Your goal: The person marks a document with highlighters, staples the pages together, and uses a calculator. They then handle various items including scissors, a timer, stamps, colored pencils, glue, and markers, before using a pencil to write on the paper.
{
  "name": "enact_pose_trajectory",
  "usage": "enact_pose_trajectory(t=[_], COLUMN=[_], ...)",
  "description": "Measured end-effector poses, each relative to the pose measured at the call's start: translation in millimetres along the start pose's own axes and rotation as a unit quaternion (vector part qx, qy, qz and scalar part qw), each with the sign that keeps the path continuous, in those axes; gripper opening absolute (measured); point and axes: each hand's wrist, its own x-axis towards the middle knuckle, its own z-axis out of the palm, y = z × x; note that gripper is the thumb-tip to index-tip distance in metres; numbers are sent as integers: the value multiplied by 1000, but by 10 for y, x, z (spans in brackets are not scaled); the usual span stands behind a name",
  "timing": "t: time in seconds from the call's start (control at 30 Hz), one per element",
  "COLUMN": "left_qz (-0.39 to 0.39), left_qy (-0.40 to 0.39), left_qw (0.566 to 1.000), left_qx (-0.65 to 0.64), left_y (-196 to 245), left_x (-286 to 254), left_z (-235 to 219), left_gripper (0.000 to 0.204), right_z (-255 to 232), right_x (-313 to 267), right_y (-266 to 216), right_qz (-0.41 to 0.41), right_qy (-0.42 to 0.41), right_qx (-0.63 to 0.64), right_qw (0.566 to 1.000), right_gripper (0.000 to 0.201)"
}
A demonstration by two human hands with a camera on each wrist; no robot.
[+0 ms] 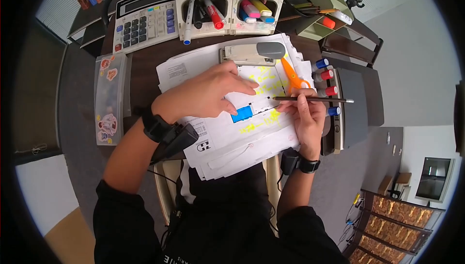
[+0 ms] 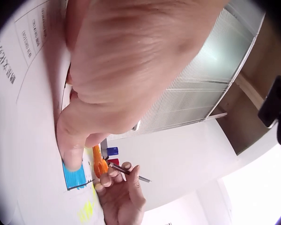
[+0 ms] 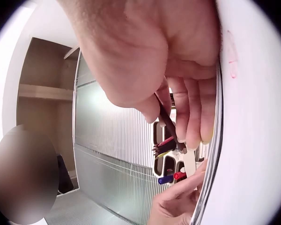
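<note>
My left hand [image 1: 206,92] rests on a stack of printed papers [image 1: 220,143], its thumb at a bright blue rectangle [image 1: 243,114] on the top sheet. The index finger stretches over the sheet above that patch. Between the thumb and fingers of my right hand [image 1: 310,118], a dark pencil [image 1: 334,100] is pinched nearly level, one end pointing at the left hand. The left wrist view shows the thumb [image 2: 73,159] overlapping the blue patch [image 2: 76,180]. Yellow highlighter marks [image 1: 249,128] lie around the rectangle. Beneath the right hand, its lower fingers are at the paper's right side.
Beyond the hands, a stapler [image 1: 244,53] and orange scissors [image 1: 290,75] lie on the papers. Capped markers [image 1: 331,91] line the right edge beside a dark box [image 1: 353,109]. A pen organizer [image 1: 227,4], a calculator [image 1: 145,21] and a stickered clear case [image 1: 109,99] stand around.
</note>
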Motion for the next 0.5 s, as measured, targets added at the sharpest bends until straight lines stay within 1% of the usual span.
enact_pose_trajectory(t=[0.07, 0.13, 0.17, 0.2, 0.23, 0.27, 0.3, 0.37, 0.4, 0.43, 0.5], left_qz=[4, 4, 21, 36, 29, 33, 37, 29, 35, 43, 40], left_qy=[8, 13, 30, 46, 44, 46, 49, 48, 42, 36, 26], left_qw=[1000, 1000, 999, 997, 998, 998, 997, 998, 998, 998, 998], left_qx=[11, 22, 30, 39, 40, 43, 45, 43, 42, 41, 36], left_y=[38, 49, 29, 14, 6, 0, -3, 17, 12, 3, -16], left_x=[0, 1, 6, 3, 0, 5, 7, -14, -23, -34, -56], left_z=[15, 52, 82, 100, 104, 108, 118, 122, 123, 116, 83], left_gripper=[55, 55, 54, 54, 54, 53, 53, 51, 52, 52, 53], right_z=[74, 234, 321, 414, 509, 584, 603, 692, 717, 732, 747], right_x=[-58, -155, -226, -302, -370, -427, -457, -455, -411, -383, -343], right_y=[-49, -110, -154, -144, -126, -116, -88, -101, -104, -112, -125], right_qz=[1, -48, -21, -19, -18, -5, -16, -37, -73, -70, -116], right_qy=[8, -1, -1, -16, -31, -44, -63, -95, -110, -112, -133], right_qx=[-12, -55, -46, -25, -3, -16, -96, -142, -168, -167, -204], right_qw=[1000, 997, 999, 999, 999, 999, 993, 985, 977, 977, 963], right_gripper=[16, 15, 18, 17, 17, 16, 14, 14, 14, 14, 13])
